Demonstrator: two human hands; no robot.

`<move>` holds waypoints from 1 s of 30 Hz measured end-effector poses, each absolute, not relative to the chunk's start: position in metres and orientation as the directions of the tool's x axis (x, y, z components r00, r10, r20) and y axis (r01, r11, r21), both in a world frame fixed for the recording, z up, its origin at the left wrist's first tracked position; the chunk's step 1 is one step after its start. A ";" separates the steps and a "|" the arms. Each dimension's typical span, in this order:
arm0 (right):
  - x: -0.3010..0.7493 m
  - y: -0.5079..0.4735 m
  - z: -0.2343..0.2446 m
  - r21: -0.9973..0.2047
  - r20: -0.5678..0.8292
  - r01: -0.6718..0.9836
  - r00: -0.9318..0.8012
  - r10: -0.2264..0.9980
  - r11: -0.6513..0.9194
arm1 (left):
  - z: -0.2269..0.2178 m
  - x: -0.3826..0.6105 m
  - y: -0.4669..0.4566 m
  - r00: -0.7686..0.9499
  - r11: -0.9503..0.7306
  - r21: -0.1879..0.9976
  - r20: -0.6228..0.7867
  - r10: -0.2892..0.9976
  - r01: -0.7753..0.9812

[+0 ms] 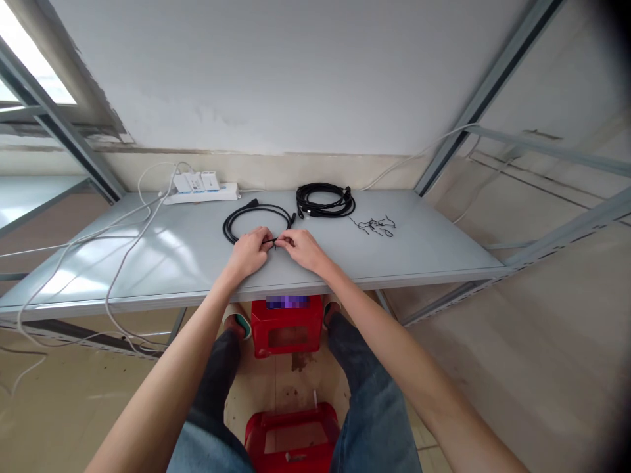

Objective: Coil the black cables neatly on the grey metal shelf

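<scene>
Well to the left of the looped black cable [228, 226], white cords [107, 299] are seen draped over the front edge of the grey shelf [424, 246], some ends cut off by the border of the view. Closer in, behind and left of the loop, white adapters [210, 180] are held side by side in the white power strip [210, 194]; their print cannot be read. And here, on the shelf, the loop's near side is covered by the left hand [251, 255], fingers bent closed over the cable, the exact grip hidden beneath them. At the loop's near right edge, a thin black tie [275, 244] is pinched by the right hand [304, 249], thumb and forefinger with hardly a gap. Below the loop, a red stool [261, 328] is partly hidden by the shelf edge, a purple patch on it pixelated. Right of the loop and slightly behind, a coiled black bundle [328, 213] is set down, its turns hard to count. Farther right, thin black strands [378, 226] are strewn in a tangle, their ends barely made out.
</scene>
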State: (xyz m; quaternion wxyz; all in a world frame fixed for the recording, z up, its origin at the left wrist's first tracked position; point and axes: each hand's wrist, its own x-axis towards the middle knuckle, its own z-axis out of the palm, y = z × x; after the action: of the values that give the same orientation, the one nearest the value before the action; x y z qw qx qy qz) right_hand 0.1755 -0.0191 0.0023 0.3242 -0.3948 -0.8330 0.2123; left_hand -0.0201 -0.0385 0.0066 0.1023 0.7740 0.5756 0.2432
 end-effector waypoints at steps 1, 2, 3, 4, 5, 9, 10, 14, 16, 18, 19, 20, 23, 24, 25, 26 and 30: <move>0.176 -0.018 0.002 -0.646 0.365 0.489 -0.477 0.800 0.586 | 0.006 -0.021 -0.038 0.220 -0.319 0.442 0.260 0.940 0.839; 0.176 -0.017 0.002 -0.672 0.361 0.465 -0.473 0.804 0.576 | 0.005 -0.021 -0.037 0.222 -0.322 0.444 0.263 0.939 0.836; 0.177 -0.016 0.002 -0.689 0.360 0.449 -0.470 0.806 0.569 | 0.005 -0.021 -0.037 0.224 -0.326 0.446 0.267 0.937 0.834; 0.177 -0.016 0.002 -0.698 0.360 0.439 -0.468 0.807 0.566 | 0.005 -0.021 -0.037 0.225 -0.329 0.448 0.270 0.936 0.831; 0.176 -0.016 0.002 -0.701 0.362 0.434 -0.469 0.806 0.567 | 0.005 -0.021 -0.037 0.224 -0.330 0.451 0.272 0.936 0.829; 0.176 -0.018 0.003 -0.690 0.364 0.445 -0.468 0.805 0.571 | 0.006 -0.020 -0.038 0.218 -0.327 0.460 0.274 0.937 0.826; 0.176 -0.019 0.004 -0.687 0.362 0.449 -0.471 0.805 0.572 | 0.006 -0.020 -0.039 0.217 -0.325 0.459 0.274 0.937 0.827; 0.176 -0.020 0.004 -0.637 0.403 0.467 -0.477 0.781 0.614 | 0.005 -0.020 -0.038 0.221 -0.328 0.458 0.273 0.936 0.826; 0.176 -0.020 0.004 -0.595 0.453 0.472 -0.471 0.757 0.651 | 0.004 -0.021 -0.037 0.224 -0.330 0.458 0.271 0.936 0.825; 0.175 -0.020 0.004 -0.562 0.487 0.473 -0.474 0.734 0.678 | 0.004 -0.021 -0.036 0.225 -0.330 0.456 0.270 0.936 0.827; 0.175 -0.021 0.004 -0.551 0.491 0.475 -0.480 0.727 0.686 | 0.004 -0.021 -0.036 0.225 -0.329 0.454 0.269 0.936 0.828; 0.174 -0.021 0.004 -0.542 0.492 0.479 -0.485 0.723 0.691 | 0.004 -0.021 -0.036 0.226 -0.329 0.452 0.268 0.937 0.829; 0.174 -0.023 0.004 -0.517 0.486 0.512 -0.484 0.728 0.686 | 0.005 -0.020 -0.037 0.225 -0.329 0.450 0.270 0.936 0.830; 0.174 -0.024 0.004 -0.514 0.483 0.521 -0.481 0.732 0.682 | 0.006 -0.020 -0.037 0.225 -0.328 0.449 0.269 0.937 0.831; 0.174 -0.024 0.004 -0.516 0.478 0.526 -0.479 0.736 0.677 | 0.006 -0.020 -0.038 0.224 -0.327 0.447 0.268 0.937 0.833; 0.174 -0.024 0.004 -0.523 0.471 0.526 -0.478 0.742 0.671 | 0.007 -0.019 -0.038 0.223 -0.324 0.443 0.265 0.938 0.836; 0.175 -0.025 0.004 -0.570 0.444 0.488 -0.495 0.747 0.661 | 0.008 -0.019 -0.039 0.219 -0.311 0.427 0.250 0.943 0.849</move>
State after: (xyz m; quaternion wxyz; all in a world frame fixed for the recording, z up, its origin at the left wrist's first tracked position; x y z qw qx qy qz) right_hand 0.1751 -0.0245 0.0038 0.3447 -0.3659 -0.8437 0.1881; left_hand -0.0193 -0.0390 0.0079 0.0995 0.7744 0.5786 0.2359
